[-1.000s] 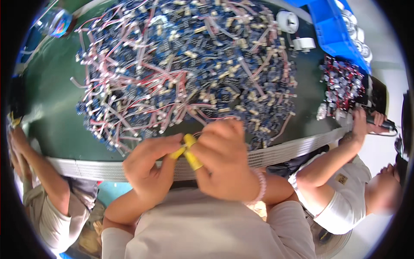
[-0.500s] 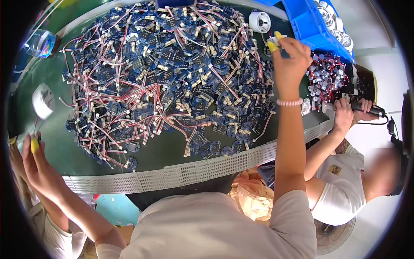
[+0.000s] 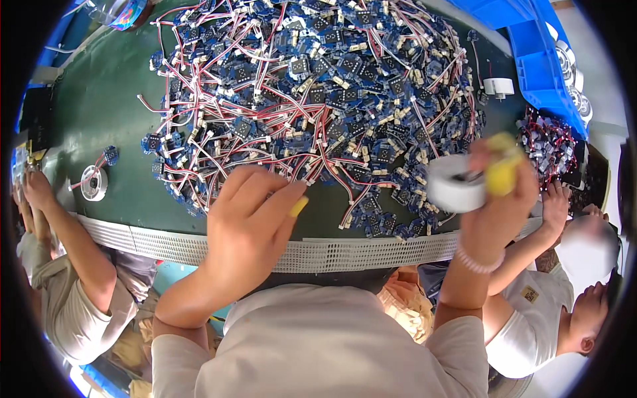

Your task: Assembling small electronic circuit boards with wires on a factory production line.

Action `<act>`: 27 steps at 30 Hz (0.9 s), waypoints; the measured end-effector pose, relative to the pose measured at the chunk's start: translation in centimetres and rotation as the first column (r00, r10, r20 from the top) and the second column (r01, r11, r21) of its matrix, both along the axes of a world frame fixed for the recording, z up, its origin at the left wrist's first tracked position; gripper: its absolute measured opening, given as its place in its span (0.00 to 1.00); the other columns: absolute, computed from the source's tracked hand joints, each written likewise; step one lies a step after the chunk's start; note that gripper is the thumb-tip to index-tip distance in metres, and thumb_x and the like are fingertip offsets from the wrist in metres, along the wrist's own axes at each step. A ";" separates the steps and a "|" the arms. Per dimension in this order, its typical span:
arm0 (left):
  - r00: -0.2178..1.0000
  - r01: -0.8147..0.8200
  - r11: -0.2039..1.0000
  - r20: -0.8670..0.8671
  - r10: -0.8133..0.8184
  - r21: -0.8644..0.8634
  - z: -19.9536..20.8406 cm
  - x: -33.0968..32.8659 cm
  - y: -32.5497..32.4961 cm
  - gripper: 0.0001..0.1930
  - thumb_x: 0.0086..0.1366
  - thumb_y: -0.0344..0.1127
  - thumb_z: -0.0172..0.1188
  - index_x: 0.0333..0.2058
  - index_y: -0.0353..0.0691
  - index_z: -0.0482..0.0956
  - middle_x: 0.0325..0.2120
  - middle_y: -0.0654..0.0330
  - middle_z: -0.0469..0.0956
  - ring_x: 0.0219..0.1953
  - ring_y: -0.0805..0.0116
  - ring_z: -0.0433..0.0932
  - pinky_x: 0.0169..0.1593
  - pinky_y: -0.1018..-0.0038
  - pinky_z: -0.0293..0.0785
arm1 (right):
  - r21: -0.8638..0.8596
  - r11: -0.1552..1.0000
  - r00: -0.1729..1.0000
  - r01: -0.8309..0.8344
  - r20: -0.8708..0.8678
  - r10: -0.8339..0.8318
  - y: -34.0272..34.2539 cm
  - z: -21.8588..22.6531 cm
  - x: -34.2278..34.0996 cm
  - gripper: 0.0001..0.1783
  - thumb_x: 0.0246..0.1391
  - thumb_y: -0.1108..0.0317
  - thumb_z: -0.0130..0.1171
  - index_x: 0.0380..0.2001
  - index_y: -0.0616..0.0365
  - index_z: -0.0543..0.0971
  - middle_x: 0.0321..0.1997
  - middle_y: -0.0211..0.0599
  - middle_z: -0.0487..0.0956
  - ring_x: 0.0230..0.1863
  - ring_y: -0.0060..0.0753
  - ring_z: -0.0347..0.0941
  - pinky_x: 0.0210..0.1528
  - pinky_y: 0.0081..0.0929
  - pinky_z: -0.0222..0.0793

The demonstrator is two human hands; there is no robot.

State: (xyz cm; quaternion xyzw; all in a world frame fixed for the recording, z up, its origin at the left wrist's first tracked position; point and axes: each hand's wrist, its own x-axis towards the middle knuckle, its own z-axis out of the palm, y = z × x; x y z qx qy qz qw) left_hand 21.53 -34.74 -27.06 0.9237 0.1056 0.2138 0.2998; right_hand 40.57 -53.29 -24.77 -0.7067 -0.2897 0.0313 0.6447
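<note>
No text is readable; the tan patch point(image 3: 529, 294) on a white shirt point(image 3: 524, 331) by the near edge of the worktop point(image 3: 126, 126) is blurred

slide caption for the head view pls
Right hand holding a round white part, left hand near a heap of blue circuit boards.

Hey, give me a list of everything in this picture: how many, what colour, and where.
Held part: one, white, round, blurred, in right hand
Loose parts: two, white, round, left on table and beside bin
Boards: too many to count, blue, mostly heaped mid-table
Wires: many, red and white, among boards
Small parts: many, silver, red, black, heaped at right
Bin: one, blue, upper right
Bottle: one, clear, upper left, cut off
Table: one, green, centre
Co-workers: two, pale shirts, left and right
Bracelet: one, pink, right wrist
Finger covers: count unclear, yellow, both hands
Left hand: one, yellow-tipped, before heap
Right hand: one, yellow-tipped, right of centre
</note>
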 end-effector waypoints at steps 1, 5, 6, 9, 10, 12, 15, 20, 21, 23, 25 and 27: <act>1.000 0.008 1.000 -0.005 -0.008 0.008 -0.2 0.3 -0.1 0.17 0.36 0.21 0.62 0.31 0.37 0.79 0.27 0.59 0.73 0.31 0.58 0.72 0.32 0.69 0.71 | 0.088 0.990 0.978 -0.108 -0.172 0.121 0.5 0.1 -2.0 0.12 0.49 0.75 0.60 0.38 0.67 0.78 0.31 0.40 0.80 0.30 0.28 0.76 0.35 0.21 0.72; 0.996 0.058 0.996 -0.078 -0.052 0.068 -0.4 2.3 -1.6 0.14 0.38 0.26 0.61 0.30 0.39 0.78 0.26 0.63 0.71 0.31 0.64 0.71 0.27 0.72 0.71 | 0.168 0.959 0.928 -0.229 -0.260 0.267 0.8 -2.2 -5.4 0.10 0.49 0.80 0.58 0.38 0.69 0.77 0.34 0.41 0.78 0.33 0.26 0.75 0.35 0.19 0.71; 0.992 0.048 0.991 -0.119 -0.033 0.123 -0.9 2.6 -2.0 0.12 0.40 0.29 0.60 0.29 0.40 0.78 0.27 0.64 0.70 0.32 0.66 0.70 0.27 0.74 0.71 | 0.167 0.959 0.928 -0.230 -0.259 0.268 0.7 -2.3 -5.7 0.10 0.49 0.80 0.58 0.38 0.69 0.77 0.34 0.41 0.78 0.33 0.26 0.75 0.35 0.19 0.71; 0.989 0.058 0.973 -0.149 -0.025 0.222 -1.5 2.7 -2.5 0.12 0.40 0.31 0.60 0.28 0.41 0.78 0.29 0.65 0.70 0.33 0.68 0.70 0.27 0.76 0.71 | 0.262 0.962 0.811 -0.071 -0.546 0.209 -0.1 -2.7 -6.0 0.09 0.51 0.79 0.57 0.38 0.67 0.77 0.35 0.39 0.79 0.32 0.22 0.75 0.35 0.19 0.71; 0.989 0.061 0.973 -0.149 -0.028 0.222 -1.3 2.5 -2.6 0.12 0.40 0.31 0.60 0.28 0.41 0.78 0.29 0.65 0.70 0.33 0.68 0.70 0.27 0.76 0.71 | 0.288 0.957 0.801 -0.036 -0.564 0.199 -0.2 -2.8 -5.9 0.10 0.51 0.78 0.57 0.38 0.67 0.76 0.35 0.39 0.79 0.32 0.22 0.75 0.36 0.19 0.71; 0.977 0.061 0.991 -0.212 -0.034 0.123 -0.6 1.5 -2.9 0.14 0.41 0.28 0.64 0.32 0.40 0.79 0.33 0.63 0.73 0.35 0.63 0.70 0.31 0.69 0.71 | 0.309 0.951 0.794 -0.024 -0.572 0.206 -0.8 -3.0 -5.5 0.10 0.51 0.79 0.57 0.39 0.67 0.76 0.36 0.38 0.79 0.32 0.22 0.75 0.36 0.19 0.71; 0.983 0.040 0.993 -0.181 -0.019 0.112 -0.6 1.4 -2.7 0.14 0.42 0.29 0.64 0.32 0.40 0.79 0.34 0.64 0.73 0.36 0.61 0.71 0.33 0.69 0.71 | 0.170 0.980 0.826 -0.101 -0.535 0.178 -0.7 -2.5 -5.8 0.11 0.51 0.80 0.56 0.40 0.67 0.76 0.36 0.37 0.78 0.33 0.21 0.74 0.36 0.19 0.71; 0.966 0.065 0.978 -0.258 -0.012 0.199 -0.6 2.2 -2.3 0.20 0.44 0.30 0.63 0.40 0.41 0.77 0.38 0.62 0.71 0.41 0.59 0.68 0.40 0.66 0.69 | 0.027 0.976 0.837 -0.218 -0.510 0.201 0.4 -2.7 -6.2 0.11 0.51 0.80 0.56 0.40 0.65 0.77 0.34 0.34 0.76 0.32 0.17 0.70 0.34 0.14 0.65; 0.948 0.090 0.975 -0.318 -0.022 0.204 -0.3 2.0 -2.5 0.21 0.44 0.30 0.62 0.42 0.42 0.77 0.41 0.61 0.69 0.43 0.58 0.67 0.43 0.64 0.67 | -0.016 0.971 0.867 -0.239 -0.454 0.206 0.3 -3.0 -6.2 0.11 0.50 0.80 0.56 0.39 0.65 0.77 0.33 0.32 0.75 0.30 0.15 0.67 0.32 0.13 0.63; 0.944 0.119 0.959 -0.328 -0.029 0.258 -0.3 1.5 -2.9 0.21 0.44 0.30 0.62 0.42 0.43 0.77 0.41 0.61 0.69 0.43 0.58 0.67 0.43 0.64 0.67 | -0.057 0.972 0.893 -0.229 -0.411 0.186 0.6 -3.1 -6.4 0.11 0.47 0.80 0.57 0.37 0.63 0.78 0.30 0.29 0.74 0.25 0.13 0.61 0.27 0.12 0.57; 0.943 0.157 0.936 -0.329 -0.048 0.314 -0.3 1.1 -3.1 0.21 0.43 0.29 0.61 0.41 0.43 0.77 0.42 0.61 0.69 0.43 0.57 0.67 0.43 0.63 0.67 | -0.083 0.969 0.887 -0.231 -0.428 0.175 0.6 -2.9 -6.5 0.11 0.46 0.80 0.58 0.36 0.62 0.78 0.29 0.28 0.74 0.25 0.13 0.62 0.27 0.12 0.57; 0.952 0.151 0.954 -0.297 -0.070 0.258 -0.3 1.2 -2.9 0.19 0.42 0.28 0.61 0.39 0.42 0.77 0.40 0.61 0.70 0.42 0.57 0.68 0.42 0.63 0.67 | -0.109 0.965 0.878 -0.238 -0.450 0.165 0.6 -2.9 -6.4 0.10 0.46 0.79 0.59 0.35 0.62 0.78 0.28 0.28 0.74 0.25 0.13 0.62 0.27 0.12 0.57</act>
